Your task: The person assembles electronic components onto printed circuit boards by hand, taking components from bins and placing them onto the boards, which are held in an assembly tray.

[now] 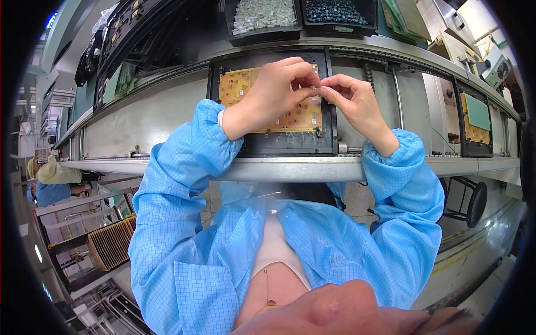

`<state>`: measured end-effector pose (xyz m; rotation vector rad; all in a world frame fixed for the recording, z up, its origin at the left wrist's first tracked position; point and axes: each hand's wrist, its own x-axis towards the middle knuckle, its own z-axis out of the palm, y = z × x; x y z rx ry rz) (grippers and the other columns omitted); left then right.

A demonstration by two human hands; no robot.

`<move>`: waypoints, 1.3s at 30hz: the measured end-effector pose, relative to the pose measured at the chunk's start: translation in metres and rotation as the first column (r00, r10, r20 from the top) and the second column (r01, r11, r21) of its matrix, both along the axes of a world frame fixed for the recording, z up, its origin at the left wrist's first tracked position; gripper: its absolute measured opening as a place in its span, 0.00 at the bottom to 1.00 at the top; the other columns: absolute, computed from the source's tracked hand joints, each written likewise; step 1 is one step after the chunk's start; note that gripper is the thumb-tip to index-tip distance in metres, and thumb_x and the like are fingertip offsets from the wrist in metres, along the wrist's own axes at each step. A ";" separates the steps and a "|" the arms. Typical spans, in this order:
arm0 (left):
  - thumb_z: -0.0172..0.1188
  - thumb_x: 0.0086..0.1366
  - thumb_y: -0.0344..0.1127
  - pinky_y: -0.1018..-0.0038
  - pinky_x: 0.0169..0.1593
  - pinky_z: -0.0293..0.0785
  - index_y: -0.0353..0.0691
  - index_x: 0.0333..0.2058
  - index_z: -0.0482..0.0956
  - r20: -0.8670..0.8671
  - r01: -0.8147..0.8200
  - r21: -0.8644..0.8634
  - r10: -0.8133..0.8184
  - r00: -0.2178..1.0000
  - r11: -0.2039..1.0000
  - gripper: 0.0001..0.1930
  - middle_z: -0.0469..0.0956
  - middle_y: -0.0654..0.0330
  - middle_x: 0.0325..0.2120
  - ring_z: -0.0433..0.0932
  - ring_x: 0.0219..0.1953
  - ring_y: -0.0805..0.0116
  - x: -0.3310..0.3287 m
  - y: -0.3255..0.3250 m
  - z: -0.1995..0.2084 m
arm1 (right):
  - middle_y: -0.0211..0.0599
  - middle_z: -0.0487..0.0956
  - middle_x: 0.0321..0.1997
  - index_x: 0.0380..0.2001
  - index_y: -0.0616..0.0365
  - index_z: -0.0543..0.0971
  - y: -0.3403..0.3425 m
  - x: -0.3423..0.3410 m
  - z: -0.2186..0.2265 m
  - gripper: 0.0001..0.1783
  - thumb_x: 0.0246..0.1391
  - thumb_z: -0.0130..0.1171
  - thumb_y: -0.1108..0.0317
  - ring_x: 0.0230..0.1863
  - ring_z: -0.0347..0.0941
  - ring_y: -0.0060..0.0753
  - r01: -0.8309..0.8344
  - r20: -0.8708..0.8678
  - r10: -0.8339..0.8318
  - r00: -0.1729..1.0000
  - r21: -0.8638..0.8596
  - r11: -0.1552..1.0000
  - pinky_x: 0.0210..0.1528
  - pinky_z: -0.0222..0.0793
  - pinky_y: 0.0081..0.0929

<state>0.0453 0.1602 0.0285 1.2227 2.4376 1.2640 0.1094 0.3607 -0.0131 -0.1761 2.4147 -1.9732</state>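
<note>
A yellow-orange circuit board (304, 120) lies in a black carrier frame (279, 146) on the conveyor in front of me. Above its right half, my left hand (271, 92) and my right hand (355, 105) meet fingertip to fingertip. Both are closed in a pinch. A tiny pale thing seems to sit between the fingertips, too small to name. My left hand and wrist hide much of the board's middle. Small parts and white labels show on the visible areas.
Beyond the conveyor rail (257, 169) stand a black bin of white parts (265, 15) and a bin of dark blue parts (338, 12). Another carrier with a green sheet (478, 113) sits at right. A board rack (111, 243) and another person (56, 181) are at left, a stool (476, 204) lower right.
</note>
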 end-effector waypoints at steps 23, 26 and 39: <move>0.62 0.51 0.25 0.58 0.39 0.77 0.34 0.30 0.79 -0.238 0.042 -0.347 -0.131 0.962 0.937 0.06 0.81 0.49 0.27 0.81 0.34 0.48 -0.008 0.038 -0.032 | 0.28 0.81 0.33 0.42 0.63 0.81 0.034 -0.003 -0.005 0.12 0.60 0.62 0.66 0.34 0.74 0.17 0.171 -0.025 -0.176 0.984 -0.123 0.978 0.40 0.72 0.17; 0.62 0.51 0.25 0.56 0.39 0.76 0.35 0.29 0.78 -0.199 0.024 -0.438 -0.123 0.972 0.899 0.06 0.81 0.48 0.27 0.80 0.34 0.46 -0.007 0.046 -0.024 | 0.28 0.81 0.33 0.42 0.63 0.81 0.036 -0.002 -0.006 0.12 0.60 0.62 0.66 0.34 0.74 0.17 0.160 -0.036 -0.166 0.985 -0.129 0.979 0.40 0.72 0.17; 0.61 0.51 0.25 0.56 0.37 0.75 0.35 0.31 0.75 -0.207 0.041 -0.473 -0.156 0.966 0.880 0.08 0.80 0.49 0.27 0.80 0.35 0.47 -0.012 0.056 -0.023 | 0.28 0.81 0.32 0.42 0.63 0.82 0.038 0.000 -0.003 0.12 0.61 0.62 0.66 0.34 0.74 0.17 0.152 -0.053 -0.160 0.986 -0.132 0.979 0.41 0.71 0.17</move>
